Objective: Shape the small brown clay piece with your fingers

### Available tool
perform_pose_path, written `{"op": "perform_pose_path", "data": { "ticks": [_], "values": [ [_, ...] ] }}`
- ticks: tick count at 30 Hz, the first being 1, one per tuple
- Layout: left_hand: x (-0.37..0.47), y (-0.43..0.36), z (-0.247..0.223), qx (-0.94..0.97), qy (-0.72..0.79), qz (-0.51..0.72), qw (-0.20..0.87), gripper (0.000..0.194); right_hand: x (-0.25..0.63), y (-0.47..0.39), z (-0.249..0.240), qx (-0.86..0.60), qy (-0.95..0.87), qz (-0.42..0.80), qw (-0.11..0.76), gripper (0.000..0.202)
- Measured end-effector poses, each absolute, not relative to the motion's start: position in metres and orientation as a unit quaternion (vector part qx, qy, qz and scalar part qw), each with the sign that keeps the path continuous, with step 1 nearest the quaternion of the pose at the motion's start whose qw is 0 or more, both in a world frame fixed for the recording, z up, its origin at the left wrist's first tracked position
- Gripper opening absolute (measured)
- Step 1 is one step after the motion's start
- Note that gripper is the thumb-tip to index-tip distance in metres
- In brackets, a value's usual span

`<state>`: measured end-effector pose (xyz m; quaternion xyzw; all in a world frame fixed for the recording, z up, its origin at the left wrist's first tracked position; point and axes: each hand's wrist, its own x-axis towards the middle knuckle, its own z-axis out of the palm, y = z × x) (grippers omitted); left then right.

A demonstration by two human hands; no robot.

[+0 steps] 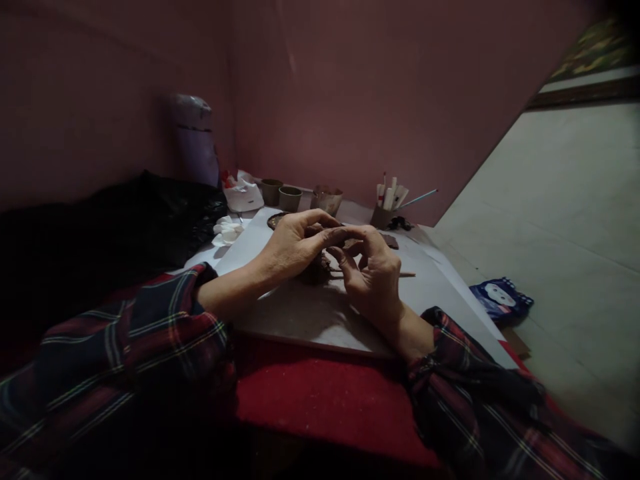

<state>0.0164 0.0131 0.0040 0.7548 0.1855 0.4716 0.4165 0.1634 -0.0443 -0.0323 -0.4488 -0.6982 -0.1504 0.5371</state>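
My left hand (300,245) and my right hand (373,270) meet in front of me over a pale board (310,323). Their fingers are bent and pressed together on what looks like a small piece of brown clay (353,245), mostly hidden by the fingers. Brown smears mark the fingertips. A rough, dark brown lump of clay (316,271) sits on the board just under my left hand. A thin wooden stick (408,275) lies behind my right hand, its tip poking out on the right. A flat brown slab (391,241) rests beyond my right hand.
Small cups (290,198), a clear tumbler (327,199) and a holder (383,217) of brushes and markers line the wall. Crumpled white tissue (229,230) and a black plastic bag (150,213) are at left. A blue packet (501,299) lies on the floor at right.
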Motion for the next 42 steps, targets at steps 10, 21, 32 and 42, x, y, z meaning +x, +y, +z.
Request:
{"op": "perform_pose_path", "data": {
  "ticks": [10,21,32,42],
  "values": [
    [0.0176,0.0137,0.0036,0.746,0.200,0.481,0.414,0.032,0.1624,-0.0454,-0.0311,-0.458,-0.695,-0.164,0.530,0.029],
    [0.0200,0.0137,0.0033,0.716,0.200,0.467,0.479,0.015,0.1629,-0.0460,-0.0308,-0.486,-0.694,-0.152,0.508,0.018],
    [0.0167,0.0151,0.0042,0.694,0.193,0.464,0.515,0.032,0.1645,-0.0435,-0.0328,-0.484,-0.690,-0.144,0.518,0.021],
    [0.0155,0.0161,0.0025,0.628,0.163,0.448,0.616,0.032,0.1639,-0.0458,-0.0317,-0.437,-0.695,-0.145,0.551,0.023]
  ]
}}
